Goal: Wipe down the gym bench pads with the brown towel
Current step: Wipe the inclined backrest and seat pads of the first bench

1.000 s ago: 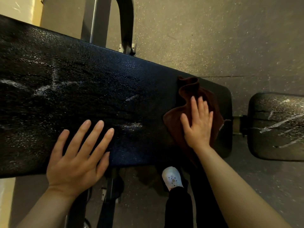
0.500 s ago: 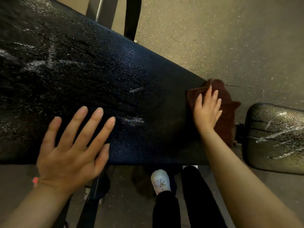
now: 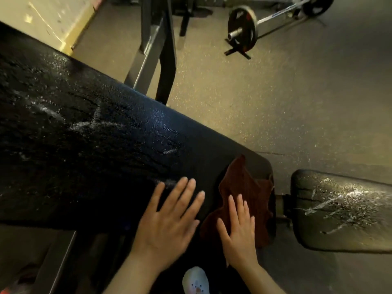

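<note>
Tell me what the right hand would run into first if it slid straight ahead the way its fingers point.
The right hand lies flat on the brown towel, fingers pointing up the long pad. It would meet more towel first, then probably bare pad near the far edge.

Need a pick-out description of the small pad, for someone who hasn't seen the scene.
Start at the long black bench pad running diagonally across the view. Past its right end, where the brown towel lies, a metal joint links to the small pad. It alone is short, separate, streaked white.
</note>
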`<action>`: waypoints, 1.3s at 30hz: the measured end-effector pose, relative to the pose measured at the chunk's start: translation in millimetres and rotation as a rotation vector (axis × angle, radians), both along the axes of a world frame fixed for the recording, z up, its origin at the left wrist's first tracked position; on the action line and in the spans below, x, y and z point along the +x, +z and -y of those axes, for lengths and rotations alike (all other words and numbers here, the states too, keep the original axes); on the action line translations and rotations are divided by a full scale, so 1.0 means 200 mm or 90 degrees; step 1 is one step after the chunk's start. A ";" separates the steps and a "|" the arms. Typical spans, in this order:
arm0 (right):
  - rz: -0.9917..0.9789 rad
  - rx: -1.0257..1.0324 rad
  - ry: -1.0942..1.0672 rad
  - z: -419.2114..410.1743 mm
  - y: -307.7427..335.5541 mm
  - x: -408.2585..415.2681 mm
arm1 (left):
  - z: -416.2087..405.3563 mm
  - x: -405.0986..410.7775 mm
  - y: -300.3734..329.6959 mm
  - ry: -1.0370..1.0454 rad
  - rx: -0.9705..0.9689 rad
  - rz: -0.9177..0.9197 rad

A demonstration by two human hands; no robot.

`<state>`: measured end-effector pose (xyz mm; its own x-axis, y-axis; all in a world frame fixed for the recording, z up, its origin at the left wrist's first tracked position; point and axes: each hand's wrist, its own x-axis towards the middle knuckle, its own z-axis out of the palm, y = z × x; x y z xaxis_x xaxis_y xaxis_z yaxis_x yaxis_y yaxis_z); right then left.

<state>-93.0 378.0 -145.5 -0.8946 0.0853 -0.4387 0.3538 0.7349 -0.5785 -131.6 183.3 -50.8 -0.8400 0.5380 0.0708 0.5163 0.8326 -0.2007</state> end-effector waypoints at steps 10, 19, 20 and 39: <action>0.080 0.023 -0.115 -0.31 -0.15 -0.48 | -0.02 -0.03 -0.11 0.019 -0.050 -0.042; 0.046 0.031 -0.143 -0.11 -0.08 -0.32 | -0.03 -0.02 -0.13 0.035 -0.078 -0.076; 0.021 0.020 -0.077 -0.05 -0.03 -0.24 | -0.04 -0.02 -0.13 0.035 -0.079 -0.079; 0.048 0.026 -0.198 -0.51 -0.31 -0.90 | -0.07 0.03 -0.17 0.117 -0.090 -0.092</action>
